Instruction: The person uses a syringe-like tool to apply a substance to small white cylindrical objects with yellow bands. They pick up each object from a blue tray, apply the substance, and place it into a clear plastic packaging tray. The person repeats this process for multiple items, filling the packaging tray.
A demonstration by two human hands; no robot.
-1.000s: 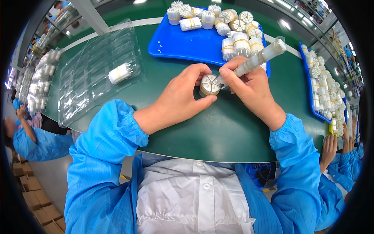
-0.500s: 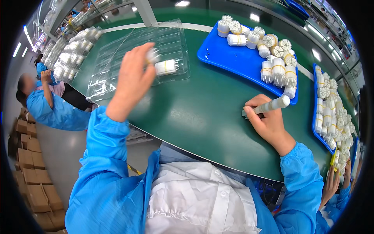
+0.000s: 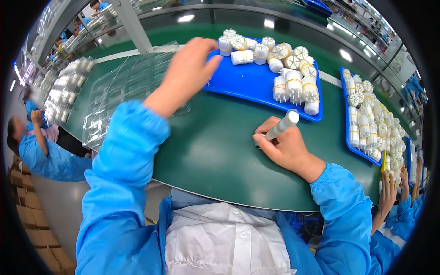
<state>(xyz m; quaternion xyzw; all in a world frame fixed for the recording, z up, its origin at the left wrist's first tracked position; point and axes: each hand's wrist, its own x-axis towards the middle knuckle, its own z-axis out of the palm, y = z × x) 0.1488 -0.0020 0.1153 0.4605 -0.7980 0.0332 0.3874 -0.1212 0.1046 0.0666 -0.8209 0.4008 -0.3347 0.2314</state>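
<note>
Between the clear plastic trays (image 3: 123, 87) on the left and the blue tray (image 3: 247, 82) lies bare green table (image 3: 215, 151) — open passage toward the near edge. White spools (image 3: 293, 85) crowd the blue tray's far and right side; its near-left part is free — a second blue tray (image 3: 355, 146) blocks the right

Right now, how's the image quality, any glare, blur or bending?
Head view: sharp in the middle; ceiling lights glare off the green table near its far edge; fisheye bends the table edge and blue tray; black corners; the left hand shows slight blur.
</note>
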